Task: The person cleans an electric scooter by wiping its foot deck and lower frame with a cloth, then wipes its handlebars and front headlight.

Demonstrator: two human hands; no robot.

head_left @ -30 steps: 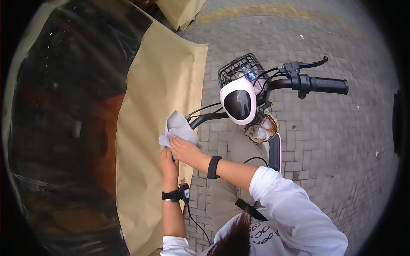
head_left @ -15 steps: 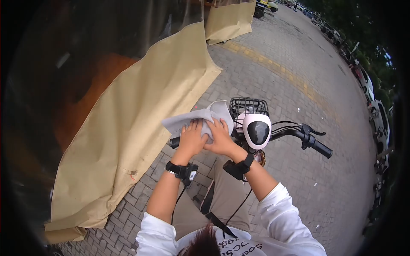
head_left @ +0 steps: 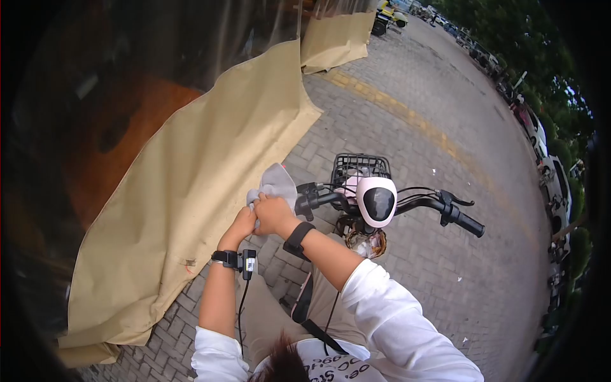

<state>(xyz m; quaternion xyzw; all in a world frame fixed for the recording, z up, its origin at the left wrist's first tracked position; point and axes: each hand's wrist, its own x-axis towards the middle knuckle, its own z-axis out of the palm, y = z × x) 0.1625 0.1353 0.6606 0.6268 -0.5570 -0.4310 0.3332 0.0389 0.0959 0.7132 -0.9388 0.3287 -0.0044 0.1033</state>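
A light grey cloth (head_left: 278, 180) is bunched at the left end of the handlebar (head_left: 423, 205) of a pink-and-white scooter. My right hand (head_left: 275, 214) is closed on the cloth, its fingers curled. Just left of it and touching it, my left hand (head_left: 239, 228) also grips the bunched cloth. The left handlebar grip is hidden behind my hands and the cloth, so I cannot tell how far the cloth wraps round it. The left brake lever mount (head_left: 307, 198) shows just right of the cloth.
A black wire basket (head_left: 363, 167) sits in front of the pink-and-white headlight housing (head_left: 375, 202). The right handlebar grip (head_left: 471, 225) sticks out to the right. A tan tarp curtain (head_left: 191, 191) hangs close on the left. Brick paving (head_left: 407, 305) lies below; parked vehicles line the far right.
Both hands have moved left and slightly down towards the handlebar's end. The cloth, spread flatter under my fingers before, is now bunched in my closed hands. The brake lever mount has come into view.
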